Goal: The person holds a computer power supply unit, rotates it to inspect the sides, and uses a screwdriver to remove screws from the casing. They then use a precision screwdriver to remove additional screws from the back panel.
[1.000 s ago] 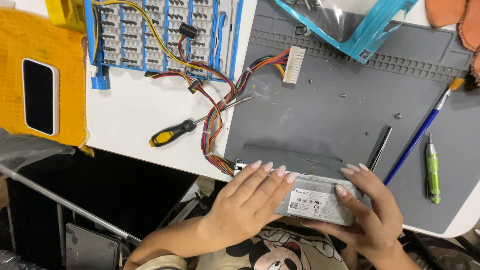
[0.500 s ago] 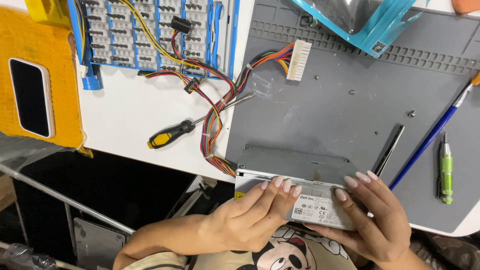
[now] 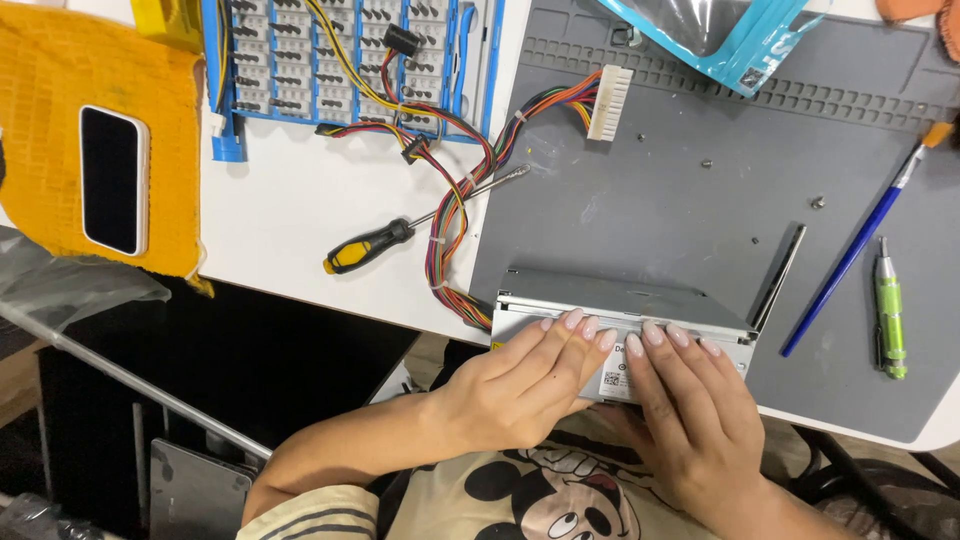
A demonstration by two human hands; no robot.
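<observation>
A silver metal power supply box (image 3: 620, 300) stands at the near edge of a grey work mat (image 3: 690, 200). My left hand (image 3: 525, 380) lies flat against its near face, fingers together on the labelled side. Right beside it, my right hand (image 3: 690, 400) presses the same face with the fingertips at the top edge. A bundle of coloured wires (image 3: 450, 215) runs from the box's left end up to a white connector (image 3: 608, 102). A yellow and black screwdriver (image 3: 400, 238) lies on the white table, left of the box.
A blue tray of screwdriver bits (image 3: 340, 60) sits at the back left. A phone (image 3: 110, 180) rests on a yellow cloth (image 3: 50, 120). On the mat's right lie a blue brush (image 3: 865, 240), a green pen-shaped tool (image 3: 888, 310) and several loose screws (image 3: 817, 202). A blue pouch (image 3: 720, 35) lies at the back.
My right hand has slid left along the box's near face, closing up to my left hand. The view has shifted slightly.
</observation>
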